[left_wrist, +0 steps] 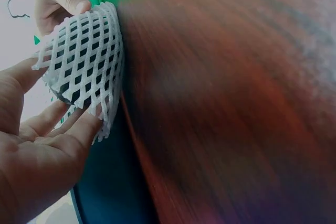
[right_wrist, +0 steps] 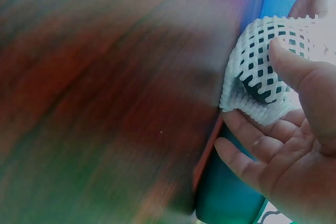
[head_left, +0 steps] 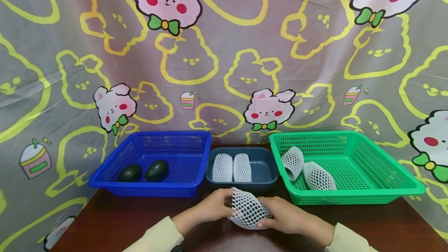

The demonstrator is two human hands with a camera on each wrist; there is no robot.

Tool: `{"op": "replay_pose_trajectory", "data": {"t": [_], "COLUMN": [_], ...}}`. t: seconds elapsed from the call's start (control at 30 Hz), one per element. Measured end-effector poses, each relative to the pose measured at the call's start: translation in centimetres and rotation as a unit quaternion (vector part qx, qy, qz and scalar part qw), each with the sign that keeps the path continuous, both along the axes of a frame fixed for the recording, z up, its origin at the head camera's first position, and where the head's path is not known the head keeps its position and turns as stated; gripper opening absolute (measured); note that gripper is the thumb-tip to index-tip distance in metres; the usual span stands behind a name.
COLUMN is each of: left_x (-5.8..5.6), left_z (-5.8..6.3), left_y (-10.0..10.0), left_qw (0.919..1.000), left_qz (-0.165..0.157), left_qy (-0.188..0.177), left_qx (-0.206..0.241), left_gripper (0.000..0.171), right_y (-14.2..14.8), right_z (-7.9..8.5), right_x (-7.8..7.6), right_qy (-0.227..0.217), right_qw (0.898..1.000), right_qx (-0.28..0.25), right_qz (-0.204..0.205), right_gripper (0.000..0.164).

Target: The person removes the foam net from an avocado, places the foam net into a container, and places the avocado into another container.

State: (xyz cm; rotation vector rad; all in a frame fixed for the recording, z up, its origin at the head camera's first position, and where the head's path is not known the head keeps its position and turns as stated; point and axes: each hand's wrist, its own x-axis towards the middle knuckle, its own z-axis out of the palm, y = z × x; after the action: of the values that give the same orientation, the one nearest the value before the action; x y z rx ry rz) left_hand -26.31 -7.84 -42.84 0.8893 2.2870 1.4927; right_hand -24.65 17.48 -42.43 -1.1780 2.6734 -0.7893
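A dark green avocado (right_wrist: 257, 88) sits inside a white foam net (head_left: 247, 210), held above the table in front of the dark blue tray. My left hand (head_left: 215, 206) grips the left end of the net, its thumb and fingers on opposite sides in the left wrist view. The other end is gripped by my right hand (head_left: 288, 216), with the thumb lying over the mesh and fingers underneath in the right wrist view. Through the mesh, the avocado shows dark. Two bare avocados (head_left: 156, 170) lie in the blue basket (head_left: 147, 184) on the left.
Behind my hands stands the dark blue tray (head_left: 264, 166), with two white foam nets (head_left: 222, 167) at its left. A green basket (head_left: 357, 197) on the right holds two netted pieces (head_left: 319, 176). Patterned cloth (head_left: 224, 69) hangs behind the brown table (head_left: 115, 221).
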Motion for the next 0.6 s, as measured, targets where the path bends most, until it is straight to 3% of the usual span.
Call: {"op": "replay_pose_trajectory", "data": {"t": [0.2, 0.27, 0.43, 0.6], "left_x": [-0.1, -0.06, 0.11, 0.28], "left_z": [0.09, 0.19, 0.41, 0.43], "left_y": [0.35, 0.44, 0.67, 0.73], "left_qw": [0.9995, 0.9981, 0.9882, 0.9826], "left_qz": [0.001, 0.009, 0.03, 0.036], "left_qy": [0.003, 0.021, 0.072, 0.078], "left_qx": [-0.03, -0.057, -0.132, -0.165], "left_gripper": [0.038, 0.038, 0.039, 0.039], "right_y": [-0.03, -0.06, -0.15, -0.26], "right_z": [0.06, 0.1, 0.16, 0.21], "right_x": [0.02, 0.05, 0.05, -0.01], "right_qy": [-0.011, -0.009, -0.002, -0.001], "right_qw": [1.0, 1.0, 1.0, 1.0], "right_qx": [0.0, 0.0, 0.006, 0.007], "right_qz": [-0.001, 0.0, -0.001, 0.001], "right_gripper": [0.057, 0.056, 0.055, 0.052]}}
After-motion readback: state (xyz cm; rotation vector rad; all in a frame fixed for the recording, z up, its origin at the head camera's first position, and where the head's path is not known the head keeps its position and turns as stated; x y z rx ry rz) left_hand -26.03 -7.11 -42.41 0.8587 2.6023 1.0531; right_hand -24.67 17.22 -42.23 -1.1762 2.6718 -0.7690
